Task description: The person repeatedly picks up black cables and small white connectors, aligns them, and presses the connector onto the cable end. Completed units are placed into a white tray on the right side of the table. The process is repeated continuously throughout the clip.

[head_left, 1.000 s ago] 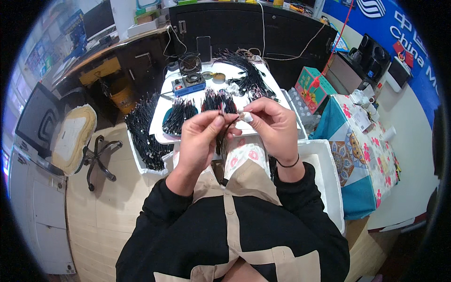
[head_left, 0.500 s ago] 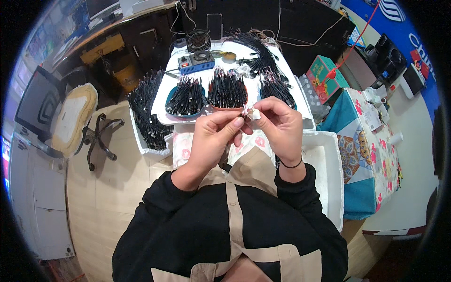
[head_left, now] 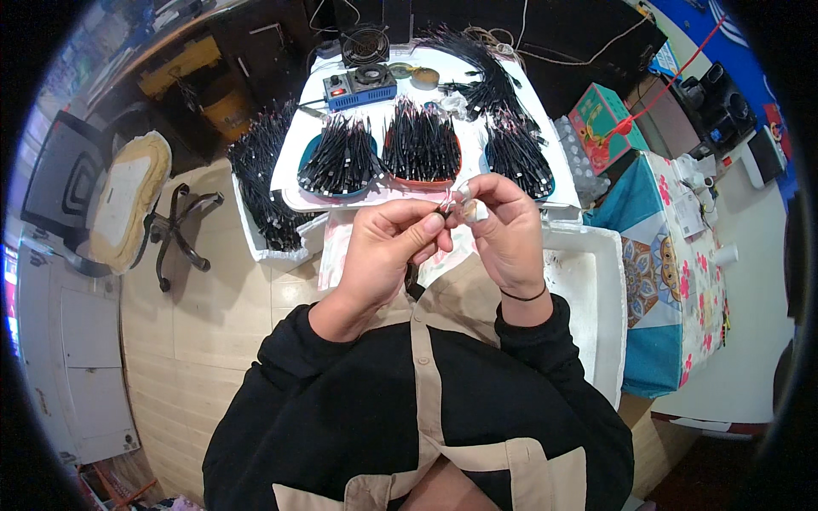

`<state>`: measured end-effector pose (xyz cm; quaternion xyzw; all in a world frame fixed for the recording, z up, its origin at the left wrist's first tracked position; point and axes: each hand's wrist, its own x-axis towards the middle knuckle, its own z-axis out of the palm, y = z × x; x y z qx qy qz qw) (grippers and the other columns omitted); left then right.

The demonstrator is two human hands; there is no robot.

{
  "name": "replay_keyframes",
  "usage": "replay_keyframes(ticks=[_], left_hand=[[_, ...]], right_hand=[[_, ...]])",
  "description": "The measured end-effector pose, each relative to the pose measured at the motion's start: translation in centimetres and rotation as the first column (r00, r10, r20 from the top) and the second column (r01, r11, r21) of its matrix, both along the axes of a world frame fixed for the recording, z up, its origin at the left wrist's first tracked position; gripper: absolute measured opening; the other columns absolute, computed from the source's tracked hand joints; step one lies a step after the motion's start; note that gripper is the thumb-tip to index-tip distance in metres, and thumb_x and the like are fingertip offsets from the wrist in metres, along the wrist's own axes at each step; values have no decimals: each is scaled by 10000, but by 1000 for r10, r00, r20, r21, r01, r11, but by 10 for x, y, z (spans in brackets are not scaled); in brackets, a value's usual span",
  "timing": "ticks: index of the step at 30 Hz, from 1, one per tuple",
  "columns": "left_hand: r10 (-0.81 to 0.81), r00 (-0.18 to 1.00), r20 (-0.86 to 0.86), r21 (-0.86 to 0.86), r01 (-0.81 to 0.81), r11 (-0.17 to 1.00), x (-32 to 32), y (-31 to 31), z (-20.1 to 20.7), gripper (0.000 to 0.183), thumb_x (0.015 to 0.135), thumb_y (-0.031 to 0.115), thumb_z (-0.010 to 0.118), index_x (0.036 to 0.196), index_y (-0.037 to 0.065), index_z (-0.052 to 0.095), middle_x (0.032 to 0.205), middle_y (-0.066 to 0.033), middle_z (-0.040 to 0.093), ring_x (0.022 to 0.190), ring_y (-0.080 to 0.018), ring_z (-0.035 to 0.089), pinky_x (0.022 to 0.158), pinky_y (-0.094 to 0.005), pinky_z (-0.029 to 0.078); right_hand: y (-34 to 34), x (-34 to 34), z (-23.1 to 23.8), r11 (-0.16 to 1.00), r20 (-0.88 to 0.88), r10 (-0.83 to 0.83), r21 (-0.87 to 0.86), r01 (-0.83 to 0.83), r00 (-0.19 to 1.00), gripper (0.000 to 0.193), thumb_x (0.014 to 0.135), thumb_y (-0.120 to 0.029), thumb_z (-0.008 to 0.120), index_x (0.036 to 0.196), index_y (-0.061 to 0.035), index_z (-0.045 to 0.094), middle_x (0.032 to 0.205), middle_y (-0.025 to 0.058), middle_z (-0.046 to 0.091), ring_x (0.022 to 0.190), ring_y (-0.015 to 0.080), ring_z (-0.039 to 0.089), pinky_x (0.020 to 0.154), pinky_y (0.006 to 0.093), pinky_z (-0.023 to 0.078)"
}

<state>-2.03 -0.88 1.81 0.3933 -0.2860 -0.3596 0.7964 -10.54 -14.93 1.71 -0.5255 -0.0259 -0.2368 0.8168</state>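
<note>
My left hand (head_left: 388, 251) is closed, thumb and forefinger pinching the end of a short black cable (head_left: 442, 211). Thin light wires stick out from that end. Close beside it, my right hand (head_left: 515, 238) curls its fingers at the wires in a pinch, though the exact contact is too small to see. A white wrap (head_left: 475, 211) covers the tip of a right-hand digit. Beyond my hands, black cables stand packed in a blue bowl (head_left: 334, 194), an orange bowl (head_left: 426, 181) and another blue bowl (head_left: 545, 189).
On the white table (head_left: 294, 200) sit a blue heating device (head_left: 362, 88), a fan (head_left: 365, 45), a round tin (head_left: 424, 78) and a loose cable bundle (head_left: 486, 81). Foam boxes flank me: one full of cables (head_left: 268, 196), one white (head_left: 609, 315). An office chair (head_left: 128, 204) stands left.
The view has shifted slightly, so the table sits lower in it. My right fingers have turned a little, and the thin wires show more plainly between my hands.
</note>
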Motion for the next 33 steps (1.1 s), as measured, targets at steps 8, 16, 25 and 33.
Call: replay_keyframes(ticks=[8,16,25,33], left_hand=[[-60,997,-48,-50,58,997,-1,-1,-3,137,910,37,553,970,-52,638,764,-111,644,583,-80,519,481,-180,367],[-173,982,-72,31,175,984,-2,13,0,137,899,67,576,922,-52,640,715,-100,628,542,-71,499,459,-170,314],[-126,991,43,140,119,983,-8,17,2,134,900,54,572,933,-53,645,723,-99,642,552,-69,520,465,-163,326],[-81,996,-25,103,83,991,-8,10,-2,138,900,30,559,950,-70,640,723,-115,643,517,-54,447,466,-169,327]], right_hand=[[5,-2,-3,897,19,222,389,-211,975,162,900,-81,590,1032,8,562,897,78,630,798,149,619,748,268,495],[1,-12,6,959,-82,258,140,-245,963,232,877,-88,569,1072,19,498,1036,88,534,937,171,572,769,316,522],[-1,-15,9,925,-118,366,149,-348,923,269,889,-191,630,1043,-5,511,993,62,538,914,152,575,761,300,518],[12,-14,-1,920,-126,319,279,-275,940,300,882,-142,603,1112,-22,452,1001,57,520,746,114,573,674,226,488]])
